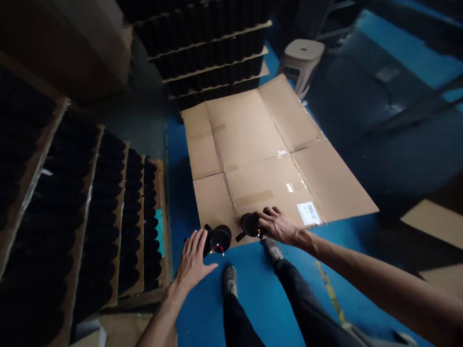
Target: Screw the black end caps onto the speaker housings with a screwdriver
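Observation:
A flattened cardboard sheet (249, 140) with creases, tape and a white label lies in front of me. At its near edge are two black cylindrical parts with short wires and small connectors. My right hand (277, 225) has its fingers curled around the side of the right black cylindrical part (249, 224). My left hand (193, 258) lies along the left side of the left black cylindrical part (220, 237), thumb spread away and fingers stretched out. Red wires hang at that part's near side. The undersides of both parts are hidden.
Tall stacks of black cylinders (104, 217) layered between cardboard sheets stand at my left. Another such stack (213, 53) is behind the cardboard. A pale plastic stool (304, 50) stands at the back right. My feet are on the blue floor (267, 294), close to the cardboard's near edge.

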The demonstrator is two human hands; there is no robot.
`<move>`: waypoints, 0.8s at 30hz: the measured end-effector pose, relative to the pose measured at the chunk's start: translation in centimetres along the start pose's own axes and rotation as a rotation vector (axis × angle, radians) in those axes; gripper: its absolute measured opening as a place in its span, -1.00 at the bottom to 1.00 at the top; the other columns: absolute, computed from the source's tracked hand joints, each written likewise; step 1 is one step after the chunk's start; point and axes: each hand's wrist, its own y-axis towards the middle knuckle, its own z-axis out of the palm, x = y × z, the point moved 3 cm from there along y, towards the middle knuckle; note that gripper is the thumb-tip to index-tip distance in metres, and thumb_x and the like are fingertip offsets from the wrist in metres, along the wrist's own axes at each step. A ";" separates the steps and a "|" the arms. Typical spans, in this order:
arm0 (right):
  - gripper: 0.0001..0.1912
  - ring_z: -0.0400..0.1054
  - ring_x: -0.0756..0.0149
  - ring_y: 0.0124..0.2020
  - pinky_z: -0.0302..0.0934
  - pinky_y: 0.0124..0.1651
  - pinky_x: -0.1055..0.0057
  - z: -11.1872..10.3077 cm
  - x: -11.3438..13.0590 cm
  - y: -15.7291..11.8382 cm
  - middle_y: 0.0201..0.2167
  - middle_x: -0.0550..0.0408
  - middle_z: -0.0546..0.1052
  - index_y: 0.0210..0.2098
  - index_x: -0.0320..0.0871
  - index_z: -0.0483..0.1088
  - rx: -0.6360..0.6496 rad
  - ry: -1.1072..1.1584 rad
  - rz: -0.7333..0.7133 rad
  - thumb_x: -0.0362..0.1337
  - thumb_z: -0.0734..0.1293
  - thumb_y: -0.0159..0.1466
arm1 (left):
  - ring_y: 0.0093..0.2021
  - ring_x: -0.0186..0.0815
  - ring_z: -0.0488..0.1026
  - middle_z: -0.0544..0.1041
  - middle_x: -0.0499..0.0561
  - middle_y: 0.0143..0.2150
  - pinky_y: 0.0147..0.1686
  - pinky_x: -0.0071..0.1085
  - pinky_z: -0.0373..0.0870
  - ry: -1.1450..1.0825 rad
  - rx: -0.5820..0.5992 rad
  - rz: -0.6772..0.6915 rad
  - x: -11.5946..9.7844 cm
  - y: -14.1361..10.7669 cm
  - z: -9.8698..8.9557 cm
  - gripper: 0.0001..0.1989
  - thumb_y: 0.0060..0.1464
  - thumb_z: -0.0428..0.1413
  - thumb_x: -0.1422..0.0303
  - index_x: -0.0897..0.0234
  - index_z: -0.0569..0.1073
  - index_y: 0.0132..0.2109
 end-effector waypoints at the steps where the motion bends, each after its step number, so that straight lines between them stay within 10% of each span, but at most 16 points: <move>1: -0.90 0.27 0.08 -0.05 0.08 -0.07 0.20 -0.1 0.0 0.1 0.09 -0.04 0.54 -0.14 -0.06 0.50 -0.002 -0.013 0.009 -0.23 0.43 0.35 | 0.47 0.19 0.28 0.36 0.27 0.47 0.40 0.16 0.29 0.037 -0.001 0.060 0.1 0.6 0.1 0.01 0.01 0.43 0.26 0.11 0.14 0.52; 12: -0.72 0.29 0.14 -0.08 0.08 -0.20 0.29 0.2 0.2 0.2 0.03 -0.01 0.54 0.00 -0.08 0.37 -0.044 -0.219 0.162 -0.03 0.30 0.46 | 0.30 0.32 0.43 0.27 0.48 0.47 0.15 0.16 0.45 0.312 -0.115 0.489 0.2 5.7 1.0 -0.29 0.30 0.17 0.05 0.24 0.25 0.46; 20: -0.58 0.28 0.41 -0.14 -0.01 -0.25 0.55 -0.1 -0.2 0.1 -0.32 0.32 0.31 -0.50 -0.15 -0.19 -0.070 -0.545 0.269 -0.22 0.16 0.36 | 0.20 0.34 0.50 0.53 0.39 0.26 0.02 0.20 0.50 0.367 -0.123 0.583 0.6 7.3 1.6 -0.45 0.25 0.22 0.06 0.18 0.45 0.29; 24: -0.64 0.33 0.39 -0.16 0.20 -0.25 0.54 0.4 -0.2 0.4 -0.29 0.33 0.33 -0.47 -0.26 0.14 -0.165 -0.436 0.250 -0.19 0.31 0.33 | 0.23 0.33 0.50 0.56 0.37 0.25 0.10 0.22 0.50 0.312 -0.137 0.606 0.2 7.8 1.7 -0.54 0.20 0.27 0.10 0.20 0.52 0.17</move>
